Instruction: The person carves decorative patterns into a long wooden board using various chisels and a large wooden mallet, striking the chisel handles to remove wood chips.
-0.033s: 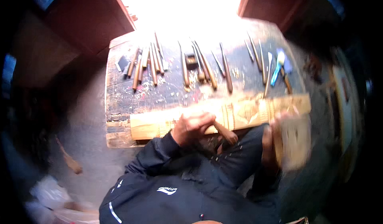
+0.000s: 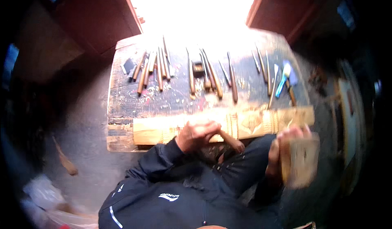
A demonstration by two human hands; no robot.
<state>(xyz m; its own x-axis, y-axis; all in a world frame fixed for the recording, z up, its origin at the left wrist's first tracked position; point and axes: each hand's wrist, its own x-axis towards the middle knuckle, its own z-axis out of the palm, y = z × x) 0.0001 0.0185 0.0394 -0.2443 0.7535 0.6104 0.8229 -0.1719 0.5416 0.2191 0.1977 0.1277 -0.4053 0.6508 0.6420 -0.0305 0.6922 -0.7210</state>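
Observation:
My left hand [image 2: 197,135] is closed around a carving chisel [image 2: 232,141], whose wooden handle sticks out toward the lower right. The hand and bright light hide its blade. Beneath that hand runs a long pale carved board [image 2: 151,132] along the table's near edge, with carved bands and a leaf-like shape on its right part. Over to the right, my right hand [image 2: 274,157] grips a blocky wooden mallet [image 2: 301,163], held near the board's right end and apart from the chisel. The mallet's handle is mostly hidden by the hand and head.
Several chisels [image 2: 160,72] lie in groups on the worn table [image 2: 122,94], among wood chips. A small dark block [image 2: 198,68] and a blue-handled brush [image 2: 282,80] lie there too. A brush-like tool [image 2: 65,161] and plastic bags [image 2: 45,194] are on the floor at left.
My right hand and the mallet have come down toward my body, farther from the board. My left hand keeps its hold on the chisel. The whole view has shifted slightly.

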